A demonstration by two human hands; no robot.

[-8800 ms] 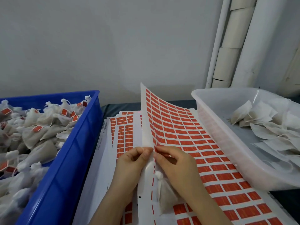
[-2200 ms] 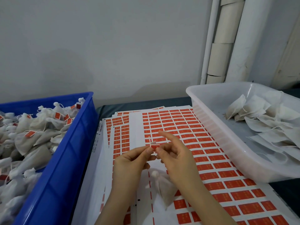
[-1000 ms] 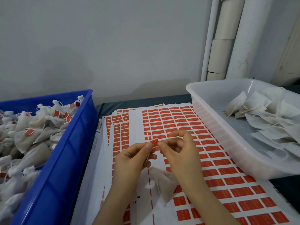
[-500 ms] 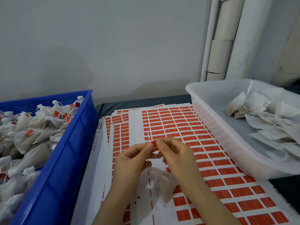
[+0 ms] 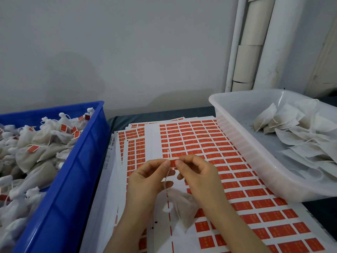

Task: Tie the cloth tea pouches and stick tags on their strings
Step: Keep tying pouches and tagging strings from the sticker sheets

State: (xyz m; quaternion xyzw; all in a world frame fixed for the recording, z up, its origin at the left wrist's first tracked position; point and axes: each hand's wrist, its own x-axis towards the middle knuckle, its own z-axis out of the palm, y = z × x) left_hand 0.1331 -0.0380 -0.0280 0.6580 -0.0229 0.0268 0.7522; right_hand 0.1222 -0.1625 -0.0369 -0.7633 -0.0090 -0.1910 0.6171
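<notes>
A tied cloth tea pouch [image 5: 182, 203] lies on the sheets of red tag stickers [image 5: 209, 147] below my hands. Its thin string [image 5: 166, 179] runs up to my fingertips. My left hand [image 5: 147, 178] pinches the string together with a small red tag [image 5: 173, 161] between thumb and forefinger. My right hand [image 5: 197, 172] pinches the other end of the same tag, fingers curled. The two hands meet just above the sticker sheet.
A blue crate [image 5: 60, 189] on the left holds several tied, tagged pouches [image 5: 36, 143]. A clear plastic tub [image 5: 242, 143] on the right holds flat untied pouches [image 5: 300, 132]. White pipes [image 5: 255, 42] stand against the wall behind.
Earlier I lifted the sticker sheet and peeled off a tag. Over the last second both hands closed together on the tag around the string; the pouch stayed put.
</notes>
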